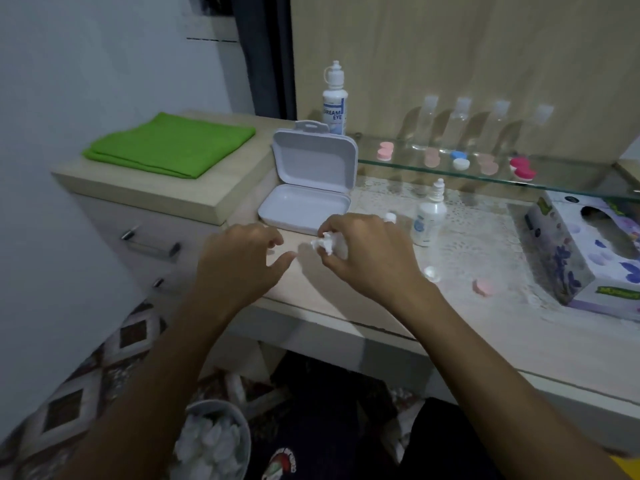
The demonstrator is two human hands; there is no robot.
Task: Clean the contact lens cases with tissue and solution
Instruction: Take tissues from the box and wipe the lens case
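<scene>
Tissue [327, 244], soft and light, is being pinched in the right hand [360, 251] near the counter's [346, 306] front edge; left hand [239, 261] is hovering loosely curled, empty. Case [483, 286], small and probably slippery, suits rim grip.

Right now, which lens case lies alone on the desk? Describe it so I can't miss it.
Find the tissue box at the desk's right end. Just left of it, on the lace mat, lies a pink lens case. Unlike the others, it isn't on the glass shelf.
</scene>
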